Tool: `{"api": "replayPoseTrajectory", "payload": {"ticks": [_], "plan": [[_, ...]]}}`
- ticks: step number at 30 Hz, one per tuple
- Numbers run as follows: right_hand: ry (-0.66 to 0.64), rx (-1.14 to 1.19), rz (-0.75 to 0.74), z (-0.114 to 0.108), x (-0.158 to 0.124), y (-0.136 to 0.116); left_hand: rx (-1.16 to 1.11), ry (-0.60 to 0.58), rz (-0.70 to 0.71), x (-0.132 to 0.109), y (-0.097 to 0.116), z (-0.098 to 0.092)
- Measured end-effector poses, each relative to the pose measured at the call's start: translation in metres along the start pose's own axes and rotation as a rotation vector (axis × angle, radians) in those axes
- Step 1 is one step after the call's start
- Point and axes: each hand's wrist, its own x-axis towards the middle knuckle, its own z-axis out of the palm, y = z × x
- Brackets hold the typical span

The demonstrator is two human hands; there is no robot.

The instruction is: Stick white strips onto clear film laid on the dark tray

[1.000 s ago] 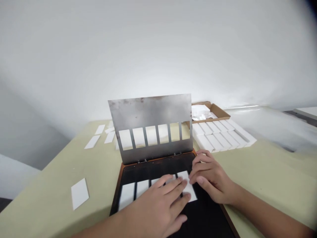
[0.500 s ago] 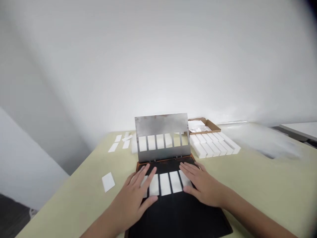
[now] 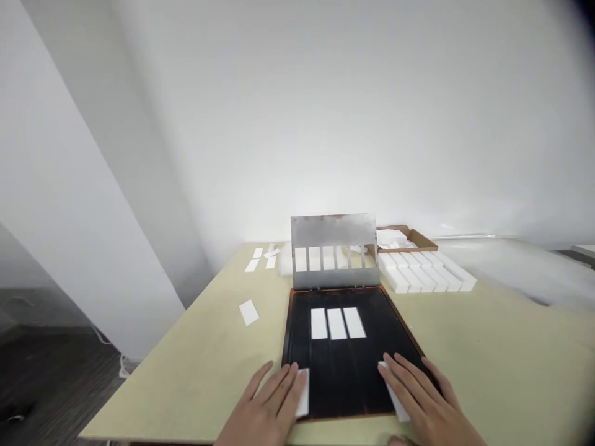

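A black board with a brown rim lies on the table in front of me. My left hand is at its front left corner, fingers stretched flat over a white card that is partly hidden. At the front right corner, the flat fingers of my right hand rest on another white card, which sticks out past the board's front edge. Three white cards lie side by side farther back on the board. Behind them stands a hinged grey metal plate with a row of rectangular windows.
A loose white card lies left of the board, with several more small white pieces behind it. At the back right are a white slotted foam block, a cardboard box and clear plastic film.
Both hands have come back toward me from the card row to the board's front corners. The two end cards moved with them; the three middle cards stayed. My view has shifted left.
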Motion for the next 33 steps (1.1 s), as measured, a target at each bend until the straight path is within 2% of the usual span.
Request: {"api": "replayPoseTrajectory", "payload": {"ticks": [4, 7, 10, 12, 15, 17, 19, 22, 25, 28, 33], "plan": [[0.033, -0.124, -0.019, 0.002, -0.012, -0.007, -0.116, -0.014, -0.108, 0.049, -0.031, 0.010], [0.020, -0.124, -0.038, 0.001, -0.017, -0.006, -0.169, -0.057, -0.077, 0.091, -0.057, 0.031], [-0.007, -0.088, -0.029, 0.003, -0.021, -0.003, -0.222, -0.129, -0.019, 0.112, -0.071, 0.048], [-0.003, -0.066, -0.010, 0.004, -0.021, -0.001, -0.244, -0.152, -0.005, 0.110, -0.069, 0.050], [0.004, 0.041, 0.029, -0.002, -0.009, 0.005, -0.260, -0.148, -0.021, 0.091, -0.048, 0.037], [-0.051, 0.189, 0.090, -0.008, 0.014, 0.011, -0.269, -0.137, -0.037, 0.073, -0.027, 0.024], [-0.167, 0.337, 0.214, -0.009, 0.047, 0.020, -0.270, -0.125, -0.053, 0.058, -0.004, 0.013], [-0.237, 0.395, 0.273, 0.008, 0.100, 0.033, -0.254, -0.088, -0.033, 0.040, 0.022, 0.007], [-0.337, 0.470, 0.264, 0.035, 0.128, 0.039, -0.229, -0.050, 0.013, 0.028, 0.030, 0.008], [-0.421, 0.523, 0.255, 0.044, 0.125, 0.034, -0.205, -0.007, 0.051, 0.020, 0.024, 0.006], [-0.458, 0.553, 0.264, 0.014, 0.084, 0.012, -0.198, 0.050, 0.011, 0.028, 0.015, -0.002]]}}
